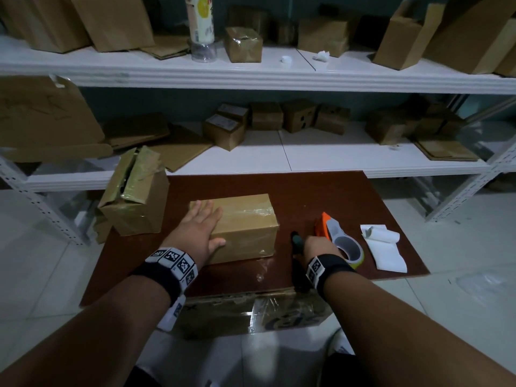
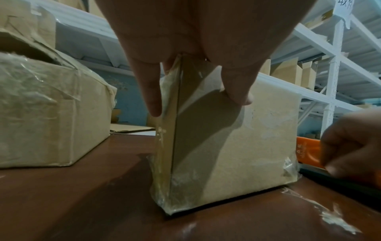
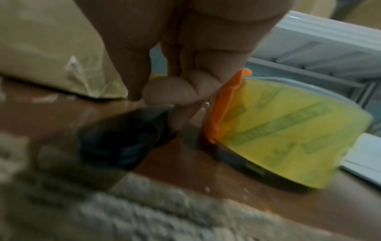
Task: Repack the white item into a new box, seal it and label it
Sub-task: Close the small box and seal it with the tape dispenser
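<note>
A sealed brown cardboard box (image 1: 245, 227) wrapped in clear tape lies on the dark red board (image 1: 307, 196). My left hand (image 1: 201, 227) lies flat on its left end, fingers straight on top and thumb against the near side; the left wrist view shows the fingers (image 2: 152, 97) draped over the box (image 2: 237, 138) corner. My right hand (image 1: 315, 244) is to the right of the box, its fingertips (image 3: 175, 91) pinching the end of a dark slim tool (image 3: 123, 138), which lies on the board (image 1: 296, 240). The white item is not visible.
An orange tape dispenser (image 1: 335, 236) with yellow tape (image 3: 278, 130) sits just right of my right hand. White label sheets (image 1: 382, 247) lie further right. An opened, taped old box (image 1: 136, 202) stands at the board's left. White shelves (image 1: 279, 76) with many cartons stand behind.
</note>
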